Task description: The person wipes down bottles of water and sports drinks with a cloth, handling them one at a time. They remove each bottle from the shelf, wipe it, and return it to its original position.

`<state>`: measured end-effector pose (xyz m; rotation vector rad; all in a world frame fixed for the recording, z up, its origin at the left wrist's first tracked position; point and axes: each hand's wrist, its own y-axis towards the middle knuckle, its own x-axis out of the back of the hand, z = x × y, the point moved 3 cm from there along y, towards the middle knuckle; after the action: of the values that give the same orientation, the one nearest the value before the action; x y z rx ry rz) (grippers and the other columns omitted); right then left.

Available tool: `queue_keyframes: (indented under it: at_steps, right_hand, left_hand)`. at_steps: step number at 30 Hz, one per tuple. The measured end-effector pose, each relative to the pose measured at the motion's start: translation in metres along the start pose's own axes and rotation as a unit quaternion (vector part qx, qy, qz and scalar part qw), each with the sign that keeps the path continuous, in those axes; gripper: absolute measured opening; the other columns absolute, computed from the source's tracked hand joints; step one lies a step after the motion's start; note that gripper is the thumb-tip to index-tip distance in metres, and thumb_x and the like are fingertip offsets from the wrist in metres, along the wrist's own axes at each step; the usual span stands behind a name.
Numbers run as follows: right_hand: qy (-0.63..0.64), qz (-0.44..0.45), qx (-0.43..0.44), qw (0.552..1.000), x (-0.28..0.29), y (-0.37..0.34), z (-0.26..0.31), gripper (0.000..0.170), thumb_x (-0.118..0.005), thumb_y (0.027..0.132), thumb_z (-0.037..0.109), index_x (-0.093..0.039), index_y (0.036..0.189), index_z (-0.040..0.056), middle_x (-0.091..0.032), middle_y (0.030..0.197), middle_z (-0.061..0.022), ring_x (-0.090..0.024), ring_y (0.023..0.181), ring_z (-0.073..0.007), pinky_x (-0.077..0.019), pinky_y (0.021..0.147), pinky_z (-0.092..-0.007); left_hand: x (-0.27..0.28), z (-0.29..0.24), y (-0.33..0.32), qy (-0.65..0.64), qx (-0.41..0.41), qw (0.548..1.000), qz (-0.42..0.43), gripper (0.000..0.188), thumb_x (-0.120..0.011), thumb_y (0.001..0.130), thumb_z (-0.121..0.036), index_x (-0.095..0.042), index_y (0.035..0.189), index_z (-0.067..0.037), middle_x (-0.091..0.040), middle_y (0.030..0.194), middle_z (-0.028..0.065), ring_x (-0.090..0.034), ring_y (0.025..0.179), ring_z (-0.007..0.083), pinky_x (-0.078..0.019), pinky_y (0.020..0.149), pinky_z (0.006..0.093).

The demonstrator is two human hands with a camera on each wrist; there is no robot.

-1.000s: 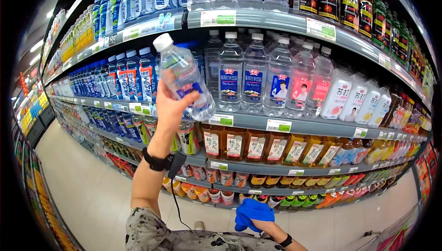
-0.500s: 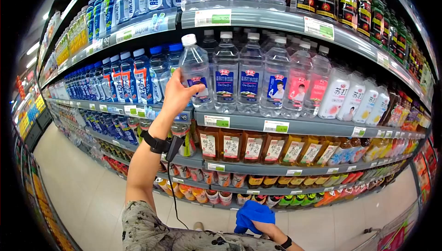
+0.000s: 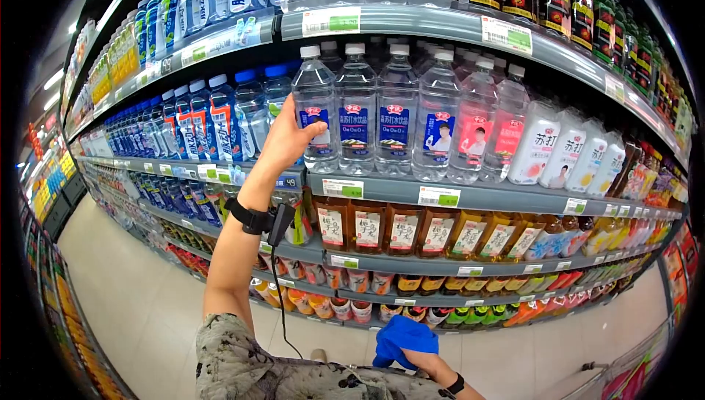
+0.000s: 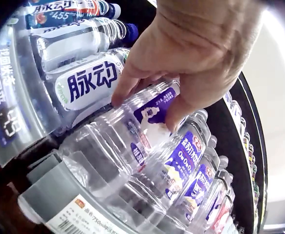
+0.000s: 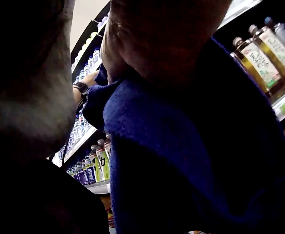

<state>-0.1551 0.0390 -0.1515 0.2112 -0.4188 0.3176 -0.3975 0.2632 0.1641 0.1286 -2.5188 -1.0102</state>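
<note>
My left hand [image 3: 288,138] grips a clear plastic water bottle [image 3: 314,81] with a white cap and a dark blue label. The bottle stands upright at the left end of a row of matching bottles [image 3: 357,99]. In the left wrist view the thumb and fingers of the left hand [image 4: 196,53] lie on either side of the bottle [image 4: 96,153], around its label, and its base sits at the shelf's front edge. Low in front of the body, my right hand [image 3: 421,360] holds a bunched blue cloth [image 3: 405,335]. The cloth [image 5: 152,124] hangs down in the right wrist view.
Blue-capped drink bottles [image 3: 252,114] stand just left of the gripped one. Pink-label bottles [image 3: 470,128] and white bottles [image 3: 530,147] continue to the right. A shelf edge [image 3: 411,15] runs above the caps. Brown drink bottles [image 3: 367,227] fill the shelf below. A cart [image 3: 631,371] shows at lower right.
My left hand has brought the bottle from a tilted position in front of the shelf to upright at the row's left end. The right hand still holds the cloth.
</note>
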Motion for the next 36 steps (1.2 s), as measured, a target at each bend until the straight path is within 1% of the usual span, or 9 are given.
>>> queue_keyframes:
  at_steps: [3,5,6,8,14,21,23,34,36]
  right_hand:
    - [0.055,-0.013,-0.025,0.998,0.002,-0.002,0.005,0.024,-0.049,0.087,0.026,-0.060,0.094,0.0067,-0.060,0.093,-0.0158,-0.057,0.084,-0.0335,-0.0456,0.071,-0.0390]
    - [0.133,-0.058,-0.065,0.987,0.006,-0.003,0.014,0.014,-0.057,0.084,0.010,-0.058,0.077,-0.0021,-0.058,0.075,-0.0060,-0.057,0.068,-0.0142,-0.0454,0.062,-0.0271]
    - [0.133,-0.058,-0.064,0.987,0.009,-0.002,0.016,0.014,-0.057,0.084,0.010,-0.058,0.077,-0.0021,-0.058,0.075,-0.0060,-0.057,0.068,-0.0142,-0.0454,0.062,-0.0271]
    - [0.007,0.006,-0.064,0.998,0.012,-0.002,0.018,0.021,-0.050,0.087,0.024,-0.062,0.096,0.0095,-0.061,0.095,-0.0128,-0.058,0.085,-0.0322,-0.0468,0.072,-0.0392]
    - [-0.027,0.005,0.016,0.999,0.003,-0.006,-0.012,0.021,-0.049,0.087,0.022,-0.064,0.100,0.0145,-0.061,0.100,-0.0121,-0.058,0.089,-0.0318,-0.0477,0.075,-0.0390]
    - [-0.001,-0.002,-0.005,1.000,0.005,-0.008,-0.015,0.022,-0.048,0.087,0.022,-0.064,0.101,0.0147,-0.061,0.100,-0.0121,-0.058,0.090,-0.0319,-0.0477,0.075,-0.0389]
    - [0.001,-0.003,-0.008,1.000,0.006,-0.010,-0.016,0.022,-0.048,0.087,0.022,-0.064,0.101,0.0147,-0.061,0.101,-0.0121,-0.058,0.090,-0.0319,-0.0477,0.076,-0.0388]
    - [0.017,-0.012,-0.009,1.000,0.002,-0.009,-0.029,0.022,-0.048,0.087,0.022,-0.064,0.101,0.0151,-0.061,0.101,-0.0121,-0.058,0.091,-0.0321,-0.0476,0.076,-0.0386]
    - [0.020,-0.015,-0.006,1.000,0.001,-0.009,-0.030,0.022,-0.048,0.087,0.022,-0.064,0.101,0.0151,-0.061,0.101,-0.0121,-0.058,0.091,-0.0321,-0.0476,0.076,-0.0386]
  left_hand:
    - [-0.005,0.008,-0.001,0.023,-0.034,0.998,-0.038,0.065,-0.070,0.072,-0.003,-0.036,0.127,0.002,-0.057,0.107,0.0144,-0.057,0.096,0.0210,-0.0454,0.084,0.0308]
    - [-0.008,0.010,-0.008,-0.003,-0.048,0.995,-0.083,0.066,-0.071,0.071,-0.005,-0.037,0.127,0.002,-0.052,0.113,0.0168,-0.055,0.101,0.0254,-0.0449,0.086,0.0325]
    - [-0.011,0.011,-0.011,-0.003,-0.049,0.995,-0.084,0.066,-0.071,0.071,-0.005,-0.037,0.127,0.002,-0.052,0.113,0.0168,-0.055,0.101,0.0254,-0.0449,0.086,0.0325]
    - [-0.014,0.020,-0.014,-0.024,-0.056,0.988,-0.143,0.068,-0.068,0.075,-0.004,-0.031,0.131,0.003,-0.048,0.122,0.0159,-0.056,0.100,0.0207,-0.0482,0.081,0.0302]
    - [-0.024,0.014,-0.021,0.149,-0.100,0.961,-0.212,0.069,-0.067,0.076,-0.011,-0.030,0.132,0.005,-0.041,0.124,0.0188,-0.047,0.110,0.0243,-0.0432,0.089,0.0314]
    - [-0.035,0.001,-0.029,0.226,-0.068,0.941,-0.243,0.076,-0.069,0.074,-0.021,-0.029,0.134,0.003,-0.040,0.123,0.0207,-0.045,0.106,0.0315,-0.0385,0.090,0.0371]
    - [-0.036,-0.006,-0.035,0.350,-0.060,0.895,-0.271,0.077,-0.071,0.072,-0.023,-0.031,0.132,0.004,-0.040,0.124,0.0202,-0.044,0.106,0.0323,-0.0376,0.090,0.0384]
    - [-0.040,0.022,-0.052,0.261,-0.096,0.921,-0.272,0.076,-0.073,0.070,-0.018,-0.032,0.129,0.004,-0.041,0.114,0.0182,-0.046,0.103,0.0301,-0.0422,0.085,0.0360]
    - [-0.041,0.028,-0.056,0.223,-0.059,0.941,-0.247,0.075,-0.074,0.068,-0.021,-0.034,0.127,0.003,-0.044,0.111,0.0198,-0.046,0.104,0.0354,-0.0397,0.087,0.0406]
